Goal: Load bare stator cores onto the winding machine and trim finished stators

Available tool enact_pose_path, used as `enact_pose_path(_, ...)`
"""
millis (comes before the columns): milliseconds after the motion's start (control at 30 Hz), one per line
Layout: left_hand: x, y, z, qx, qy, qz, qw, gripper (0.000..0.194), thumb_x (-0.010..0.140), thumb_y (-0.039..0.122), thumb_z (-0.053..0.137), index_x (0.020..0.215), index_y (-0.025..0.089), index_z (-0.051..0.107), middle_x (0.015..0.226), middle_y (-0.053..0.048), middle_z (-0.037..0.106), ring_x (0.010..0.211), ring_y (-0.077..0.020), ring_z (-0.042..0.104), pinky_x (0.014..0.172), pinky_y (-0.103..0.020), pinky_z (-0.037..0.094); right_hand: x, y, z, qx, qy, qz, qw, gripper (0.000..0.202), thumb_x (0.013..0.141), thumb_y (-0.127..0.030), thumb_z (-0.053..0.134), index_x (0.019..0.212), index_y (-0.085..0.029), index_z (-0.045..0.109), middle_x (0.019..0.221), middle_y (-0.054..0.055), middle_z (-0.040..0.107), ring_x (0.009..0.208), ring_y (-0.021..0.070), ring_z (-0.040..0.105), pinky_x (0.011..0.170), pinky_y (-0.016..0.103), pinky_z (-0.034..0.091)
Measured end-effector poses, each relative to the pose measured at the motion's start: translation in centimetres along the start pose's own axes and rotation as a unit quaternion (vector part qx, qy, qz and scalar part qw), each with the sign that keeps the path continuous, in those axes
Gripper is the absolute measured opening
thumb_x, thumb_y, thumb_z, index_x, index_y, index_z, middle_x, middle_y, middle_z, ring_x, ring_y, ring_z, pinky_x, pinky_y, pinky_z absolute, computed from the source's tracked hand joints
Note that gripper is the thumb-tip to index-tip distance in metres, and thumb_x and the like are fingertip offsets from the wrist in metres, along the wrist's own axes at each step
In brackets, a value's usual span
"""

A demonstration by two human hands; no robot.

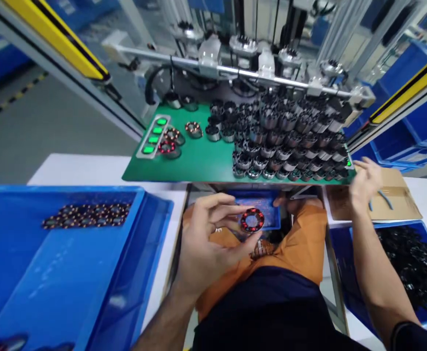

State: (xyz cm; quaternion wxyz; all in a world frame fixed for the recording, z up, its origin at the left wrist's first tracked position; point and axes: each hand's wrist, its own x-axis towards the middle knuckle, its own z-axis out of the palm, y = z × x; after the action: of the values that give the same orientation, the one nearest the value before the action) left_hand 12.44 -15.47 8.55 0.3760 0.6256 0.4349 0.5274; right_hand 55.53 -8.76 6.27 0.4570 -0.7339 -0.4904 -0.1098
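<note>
A motor stator, a small ring with red-lit windings around its hole, is pinched at its edge between the thumb and fingers of my left hand. It is held over my lap, in front of the green mat. My right hand is at the mat's right edge beside a small green-lit button. Its fingers are loosely bent and apart, with nothing visible in them; whether they touch the button I cannot tell. Copper-wound stators lie on the mat's left, near a panel of green lights.
Several rows of dark cylindrical parts cover the mat's right side. A blue bin with stators stands left. At right are a blue bin of black parts and a cardboard tray. A metal rail crosses behind.
</note>
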Motion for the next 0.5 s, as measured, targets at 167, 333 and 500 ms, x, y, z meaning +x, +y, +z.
enact_pose_path(167,-0.6,0.4,0.0,-0.018,-0.056,0.020,0.998,0.068,0.083,0.024,0.094,0.139,0.036,0.057,0.123,-0.001,0.081,0.059,-0.0101,0.074,0.058,-0.024,0.068,-7.3,-10.9,-5.3,0.234,-0.034,0.031,0.971,0.025,0.098,-0.034,0.058,0.119,-0.038,0.070,0.112,0.008,0.076,0.106,0.0320,0.078,0.096,0.059,0.066)
enact_pose_path(333,-0.3,0.9,1.2,0.010,-0.113,0.070,0.991,0.066,0.087,0.022,0.090,0.144,0.036,0.061,0.139,-0.005,0.075,0.077,-0.0145,0.080,0.060,-0.025,0.068,-12.6,-17.4,-6.2,0.432,-0.464,0.150,0.758,0.053,0.102,-0.050,0.074,0.153,-0.038,0.061,0.133,0.008,0.078,0.112,0.0252,0.079,0.093,0.043,0.069)
enact_pose_path(500,-0.6,0.4,2.0,0.013,-0.157,0.081,0.984,0.065,0.096,0.025,0.083,0.152,0.040,0.054,0.128,-0.002,0.081,0.077,-0.0161,0.081,0.065,-0.029,0.070,-13.3,-17.5,-5.0,0.480,-0.491,0.200,0.699,0.052,0.097,-0.040,0.085,0.144,-0.036,0.065,0.112,0.002,0.082,0.097,0.0188,0.081,0.087,0.033,0.069)
